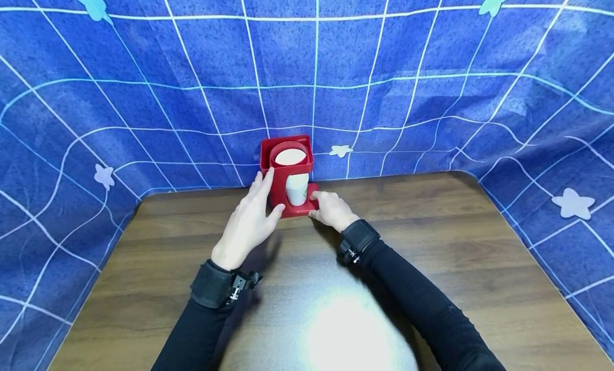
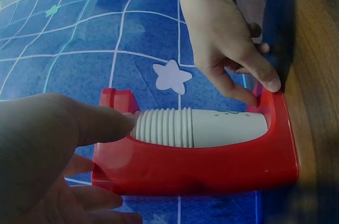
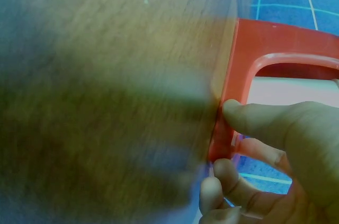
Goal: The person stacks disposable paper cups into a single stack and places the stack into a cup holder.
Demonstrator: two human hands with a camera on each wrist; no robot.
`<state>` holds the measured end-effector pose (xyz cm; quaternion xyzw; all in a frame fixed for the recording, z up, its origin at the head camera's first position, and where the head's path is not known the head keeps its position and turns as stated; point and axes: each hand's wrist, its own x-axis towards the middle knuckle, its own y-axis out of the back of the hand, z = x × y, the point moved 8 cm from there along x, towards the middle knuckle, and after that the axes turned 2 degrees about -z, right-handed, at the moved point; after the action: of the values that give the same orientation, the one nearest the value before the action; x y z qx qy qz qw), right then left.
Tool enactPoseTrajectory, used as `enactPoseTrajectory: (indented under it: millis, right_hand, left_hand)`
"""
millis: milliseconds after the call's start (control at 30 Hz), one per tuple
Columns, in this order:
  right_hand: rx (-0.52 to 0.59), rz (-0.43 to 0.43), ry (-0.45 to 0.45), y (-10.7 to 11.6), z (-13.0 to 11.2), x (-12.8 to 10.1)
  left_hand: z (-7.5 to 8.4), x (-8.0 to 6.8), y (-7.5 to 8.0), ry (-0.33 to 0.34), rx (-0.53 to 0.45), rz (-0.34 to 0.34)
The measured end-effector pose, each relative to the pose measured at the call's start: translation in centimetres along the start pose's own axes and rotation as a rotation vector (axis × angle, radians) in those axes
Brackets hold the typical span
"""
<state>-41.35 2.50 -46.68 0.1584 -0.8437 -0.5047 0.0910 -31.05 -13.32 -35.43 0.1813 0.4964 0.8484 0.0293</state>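
Note:
A red cup holder (image 1: 278, 188) stands upright at the far edge of the table. Inside its open front sits a stack of white paper cups (image 2: 228, 128), with several ridged rims stacked together at the top end. My left hand (image 1: 247, 216) is at the holder's left side, its fingers straight along the wall and its thumb spread toward the front opening. My right hand (image 1: 333, 208) pinches the right corner of the holder's base between thumb and fingers. In the right wrist view, the thumb (image 3: 254, 118) presses on the red base edge.
The brown wooden table (image 1: 431, 253) reaches back to a blue curtain (image 1: 384, 110) with white lines and stars, which hangs right behind the holder. Glare (image 1: 350, 333) shines on the near part of the tabletop.

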Motion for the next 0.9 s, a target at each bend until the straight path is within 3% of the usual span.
enactPoseTrajectory:
  millis: [667, 900]
  right_hand:
    - [-0.018, 0.020, 0.053, -0.9, 0.0, -0.5]
    - [-0.062, -0.025, 0.040, -0.5, 0.3, -2.0]
  left_hand:
    - [-0.9, -0.1, -1.0, 0.011, -0.057, -0.054]
    - [-1.6, -1.7, -2.8, 0.036, -0.114, -0.067]
